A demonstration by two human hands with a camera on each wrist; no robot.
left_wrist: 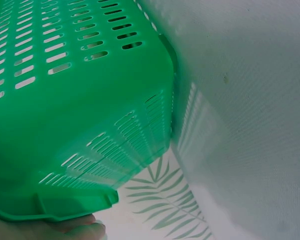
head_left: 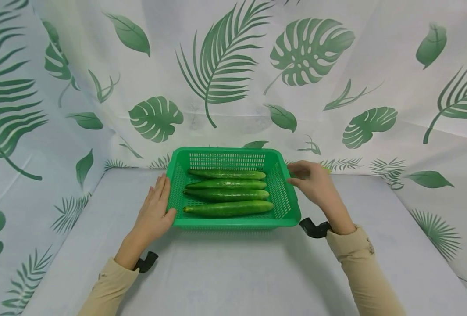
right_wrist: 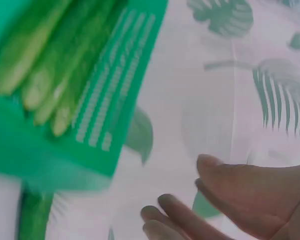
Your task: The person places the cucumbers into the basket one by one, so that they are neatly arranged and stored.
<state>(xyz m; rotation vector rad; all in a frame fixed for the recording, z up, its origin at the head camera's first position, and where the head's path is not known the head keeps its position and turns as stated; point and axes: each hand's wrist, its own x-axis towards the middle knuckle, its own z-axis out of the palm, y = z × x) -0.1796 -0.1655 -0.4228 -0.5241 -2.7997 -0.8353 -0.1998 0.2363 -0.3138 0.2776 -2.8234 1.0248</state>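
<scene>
A green plastic basket (head_left: 237, 223) with slotted walls holds several cucumbers (head_left: 228, 208) lying side by side, lengthwise from left to right. Against its left side rests my left hand (head_left: 154, 215), fingers straight and thumb by the near corner. The left wrist view shows those fingers (left_wrist: 85, 229) at the basket rim, beside the slotted wall (left_wrist: 90, 100). My right hand (head_left: 314, 182) is close to the basket's right rim. In the right wrist view, its thumb and fingers (right_wrist: 172, 210) are spread apart with nothing between them, at a distance from the basket (right_wrist: 50, 155).
A green, cucumber-like piece (right_wrist: 35, 215) shows outside the basket in the right wrist view. Behind my right hand peeks a small yellow-green bit (head_left: 327, 170). The pale tabletop (head_left: 233, 272) meets a leaf-printed curtain (head_left: 233, 118) at the back and sides.
</scene>
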